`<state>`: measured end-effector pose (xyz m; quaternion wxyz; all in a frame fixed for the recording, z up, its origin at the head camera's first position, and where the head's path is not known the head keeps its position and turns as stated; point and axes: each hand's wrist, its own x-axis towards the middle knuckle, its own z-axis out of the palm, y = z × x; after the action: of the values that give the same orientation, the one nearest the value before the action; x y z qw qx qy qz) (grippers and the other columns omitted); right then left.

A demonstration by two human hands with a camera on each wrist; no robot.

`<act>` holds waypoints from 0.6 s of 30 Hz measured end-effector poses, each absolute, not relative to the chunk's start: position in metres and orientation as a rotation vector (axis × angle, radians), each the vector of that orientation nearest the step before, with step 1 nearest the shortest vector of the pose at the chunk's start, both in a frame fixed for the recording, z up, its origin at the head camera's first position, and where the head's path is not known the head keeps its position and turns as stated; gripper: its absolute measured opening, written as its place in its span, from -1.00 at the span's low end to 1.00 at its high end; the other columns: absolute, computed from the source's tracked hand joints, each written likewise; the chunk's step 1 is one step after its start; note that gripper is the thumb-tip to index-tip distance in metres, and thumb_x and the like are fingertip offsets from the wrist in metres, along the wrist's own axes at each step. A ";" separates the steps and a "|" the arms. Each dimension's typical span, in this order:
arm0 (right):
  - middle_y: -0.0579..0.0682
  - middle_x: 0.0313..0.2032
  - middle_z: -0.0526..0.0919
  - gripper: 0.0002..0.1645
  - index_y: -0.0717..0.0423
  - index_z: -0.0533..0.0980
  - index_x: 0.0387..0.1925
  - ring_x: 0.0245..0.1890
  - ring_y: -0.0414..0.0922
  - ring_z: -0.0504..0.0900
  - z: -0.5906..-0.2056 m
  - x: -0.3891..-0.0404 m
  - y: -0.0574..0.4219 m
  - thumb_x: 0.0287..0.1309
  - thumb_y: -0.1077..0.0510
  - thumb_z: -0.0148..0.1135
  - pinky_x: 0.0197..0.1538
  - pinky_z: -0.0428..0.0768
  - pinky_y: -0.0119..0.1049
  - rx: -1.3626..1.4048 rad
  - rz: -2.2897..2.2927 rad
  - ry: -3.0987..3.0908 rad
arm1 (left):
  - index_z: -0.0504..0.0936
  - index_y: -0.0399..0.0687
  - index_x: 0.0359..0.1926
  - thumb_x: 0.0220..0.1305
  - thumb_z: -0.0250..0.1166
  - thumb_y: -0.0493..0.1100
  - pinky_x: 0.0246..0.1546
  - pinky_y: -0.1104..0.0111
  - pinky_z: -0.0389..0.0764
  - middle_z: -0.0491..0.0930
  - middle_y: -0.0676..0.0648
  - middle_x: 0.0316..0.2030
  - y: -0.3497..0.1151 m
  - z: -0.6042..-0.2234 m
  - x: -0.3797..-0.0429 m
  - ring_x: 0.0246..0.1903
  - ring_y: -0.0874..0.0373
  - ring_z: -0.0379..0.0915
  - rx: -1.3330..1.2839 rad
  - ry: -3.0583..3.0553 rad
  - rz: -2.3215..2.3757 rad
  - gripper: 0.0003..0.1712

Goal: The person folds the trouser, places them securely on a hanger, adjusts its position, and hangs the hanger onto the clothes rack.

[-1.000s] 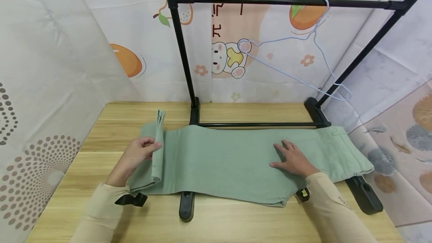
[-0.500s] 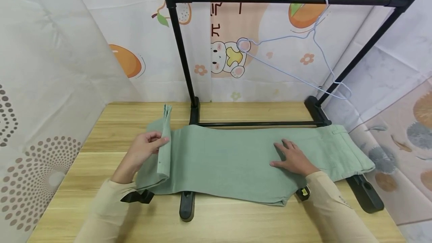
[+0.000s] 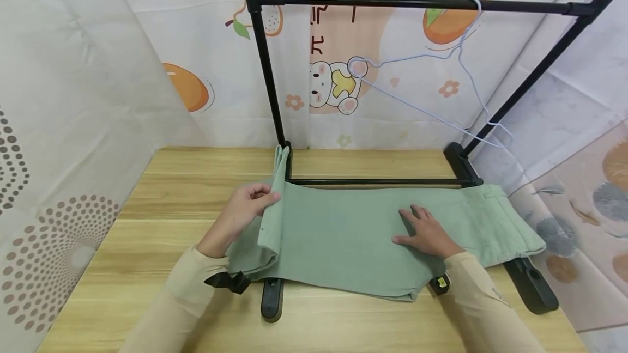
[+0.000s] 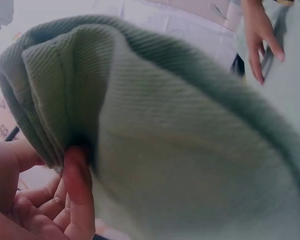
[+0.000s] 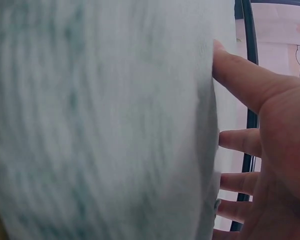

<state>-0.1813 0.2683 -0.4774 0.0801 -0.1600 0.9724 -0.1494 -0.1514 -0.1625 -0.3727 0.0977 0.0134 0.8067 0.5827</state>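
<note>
A pair of pale green trousers (image 3: 338, 233) lies lengthwise across the table, its waist end at the right. At the left, my left hand (image 3: 242, 211) pinches the folded leg ends (image 3: 276, 217) between thumb and fingers and holds them up off the cloth below. The left wrist view shows the layered hem (image 4: 45, 85) between thumb and fingers. My right hand (image 3: 427, 230) rests on the trousers right of their middle, fingers spread. In the right wrist view, its fingertips (image 5: 235, 142) touch the cloth.
A black rack (image 3: 417, 0) stands over the table (image 3: 186, 178), its feet partly under the trousers. From its top bar hangs a light blue wire hanger (image 3: 417, 108), tilted. Printed curtains (image 3: 235, 97) enclose the back and sides.
My left hand has moved to the right, bringing the raised leg ends further over the trousers. The fold is now level with the rack's left post. The right hand has stayed in place.
</note>
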 end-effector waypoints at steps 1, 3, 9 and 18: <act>0.50 0.35 0.16 -0.01 0.28 0.30 0.34 0.34 0.46 0.14 -0.478 -0.181 0.268 0.03 -0.20 0.40 0.22 0.27 0.39 -0.479 -0.447 2.908 | 0.60 -0.32 -0.15 0.36 0.24 -0.08 -0.25 0.36 0.58 0.59 0.12 -0.45 -0.161 -0.371 -0.152 -0.35 0.23 0.49 0.040 2.380 1.744 -0.68; 0.50 0.35 0.16 -0.01 0.28 0.30 0.34 0.34 0.46 0.13 -0.477 -0.181 0.267 0.03 -0.21 0.40 0.22 0.27 0.39 -0.478 -0.454 2.905 | 0.59 -0.32 -0.16 0.36 0.24 -0.09 -0.27 0.37 0.59 0.58 0.14 -0.46 -0.158 -0.370 -0.154 -0.38 0.25 0.50 0.044 2.380 1.762 -0.69; 0.50 0.35 0.16 0.00 0.27 0.30 0.34 0.34 0.46 0.14 -0.476 -0.181 0.268 0.02 -0.22 0.40 0.22 0.27 0.39 -0.479 -0.458 2.909 | 0.59 -0.36 -0.17 0.37 0.22 -0.14 -0.38 0.40 0.58 0.59 0.12 -0.49 -0.142 -0.386 -0.157 -0.48 0.27 0.50 0.070 2.318 1.772 -0.71; 0.50 0.35 0.16 0.01 0.27 0.30 0.33 0.33 0.47 0.13 -0.478 -0.180 0.267 0.02 -0.26 0.39 0.23 0.27 0.39 -0.471 -0.458 2.905 | 0.60 -0.32 -0.17 0.35 0.24 -0.14 -0.38 0.40 0.57 0.64 0.06 -0.45 -0.124 -0.397 -0.159 -0.46 0.27 0.51 0.017 2.248 1.784 -0.73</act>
<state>-0.1798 0.2672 -0.4783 0.0815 -0.1576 0.9721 -0.1534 -0.1595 -0.1244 -0.3970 0.1352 0.0060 0.7761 0.6160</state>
